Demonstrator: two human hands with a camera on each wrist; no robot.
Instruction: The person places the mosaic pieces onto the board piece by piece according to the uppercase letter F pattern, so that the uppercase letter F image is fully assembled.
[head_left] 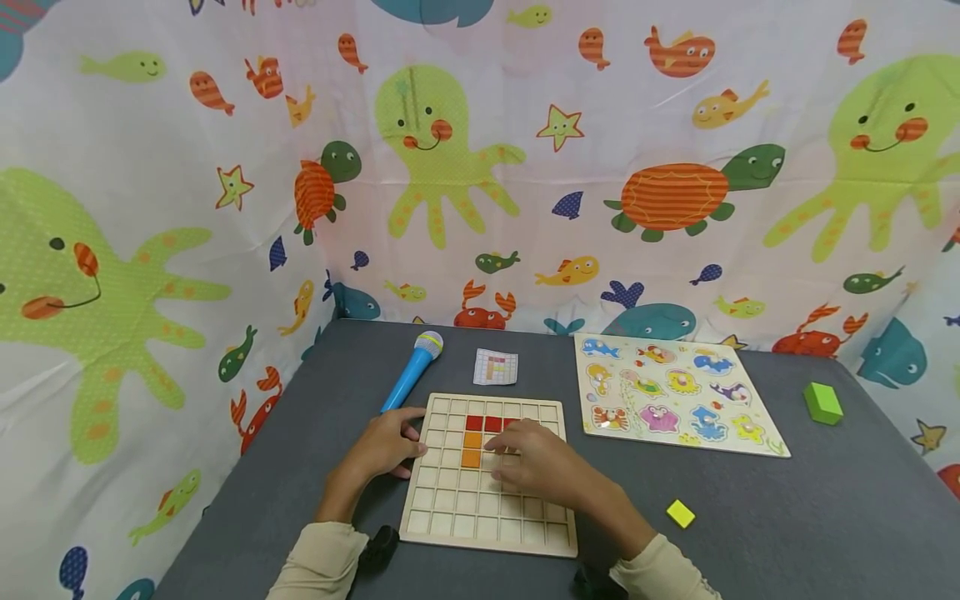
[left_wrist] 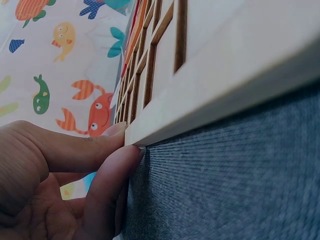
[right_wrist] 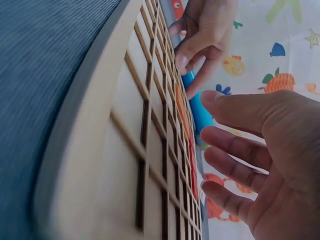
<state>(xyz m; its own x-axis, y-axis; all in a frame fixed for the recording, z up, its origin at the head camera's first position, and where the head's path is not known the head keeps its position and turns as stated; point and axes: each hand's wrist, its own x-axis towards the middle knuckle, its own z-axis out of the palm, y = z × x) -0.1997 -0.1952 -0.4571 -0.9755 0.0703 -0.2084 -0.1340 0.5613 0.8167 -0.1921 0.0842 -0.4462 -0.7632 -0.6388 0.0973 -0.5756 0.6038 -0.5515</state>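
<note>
A wooden grid board lies on the dark table. Red tiles fill a row of cells, and orange tiles run down in a column below their left end. At the board's left edge my left hand pinches the rim; the left wrist view shows its fingertips against the frame. Over the middle of the board hovers my right hand, fingers loosely bent and apart. In the right wrist view its fingers hold nothing.
Behind the left hand lies a blue toy microphone. A small pattern card sits beyond the board. To the right are a sea-animal puzzle board, a green block and a yellow block. A printed curtain hangs behind.
</note>
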